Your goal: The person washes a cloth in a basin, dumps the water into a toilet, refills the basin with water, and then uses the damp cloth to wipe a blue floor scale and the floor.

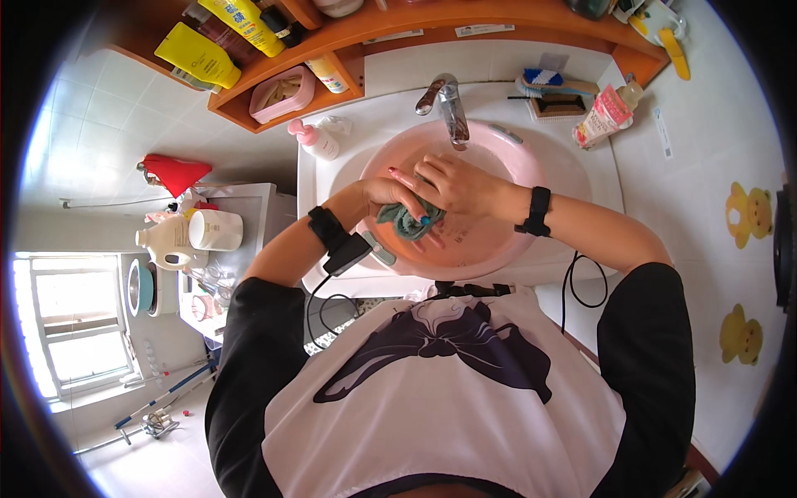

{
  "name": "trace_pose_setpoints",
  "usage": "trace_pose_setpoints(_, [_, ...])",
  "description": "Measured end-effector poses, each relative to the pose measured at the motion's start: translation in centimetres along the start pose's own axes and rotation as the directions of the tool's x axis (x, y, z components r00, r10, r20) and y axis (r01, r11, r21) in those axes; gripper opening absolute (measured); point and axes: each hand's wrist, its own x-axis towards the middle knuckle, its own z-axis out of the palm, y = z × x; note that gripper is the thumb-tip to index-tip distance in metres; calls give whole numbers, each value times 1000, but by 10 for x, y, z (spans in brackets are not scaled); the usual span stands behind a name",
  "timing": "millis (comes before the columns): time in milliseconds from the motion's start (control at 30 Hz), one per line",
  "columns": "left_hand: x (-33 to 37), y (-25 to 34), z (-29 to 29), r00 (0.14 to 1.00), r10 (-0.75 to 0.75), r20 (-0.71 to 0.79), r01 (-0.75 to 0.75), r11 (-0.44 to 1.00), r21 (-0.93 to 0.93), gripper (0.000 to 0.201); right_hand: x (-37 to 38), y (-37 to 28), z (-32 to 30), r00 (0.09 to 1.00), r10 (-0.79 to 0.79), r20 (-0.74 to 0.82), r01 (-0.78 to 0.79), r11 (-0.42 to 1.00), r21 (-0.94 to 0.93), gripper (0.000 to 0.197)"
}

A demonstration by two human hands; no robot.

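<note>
Sitting in a white sink (596, 189), a pink basin (448, 271) lies below both hands. Right hand (466, 186): fingers bent, against the upper side of the cloth; can't tell if it grips, fingers partly hidden. Left hand (388, 194): clasping the cloth, thumb on top. Metal faucet (455, 112) just beyond the hands. Green cloth (405, 222): bunched, over the basin, between the hands.
</note>
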Motion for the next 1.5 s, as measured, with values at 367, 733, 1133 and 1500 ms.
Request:
trace_pose_setpoints(367, [32, 8, -4, 891, 213, -402, -27, 907, 420, 28, -16, 11, 16, 968, 148, 202, -117, 980, -158, 34])
trace_pose_setpoints(733, [44, 2, -3, 561, 529, -637, 385, 514, 766, 21, -4, 16, 40, 854, 396, 337, -480, 851, 216, 35])
trace_pose_setpoints(1133, [32, -13, 0, 479, 869, -121, 411, -101, 906, 42, -9, 12, 32, 771, 533, 348, -602, 435, 669, 44])
trace_pose_setpoints(1500, [1, 10, 7, 930, 362, -61, -361, 932, 25, 77, 15, 47, -52, 993, 62, -98, -54, 995, 88, 24])
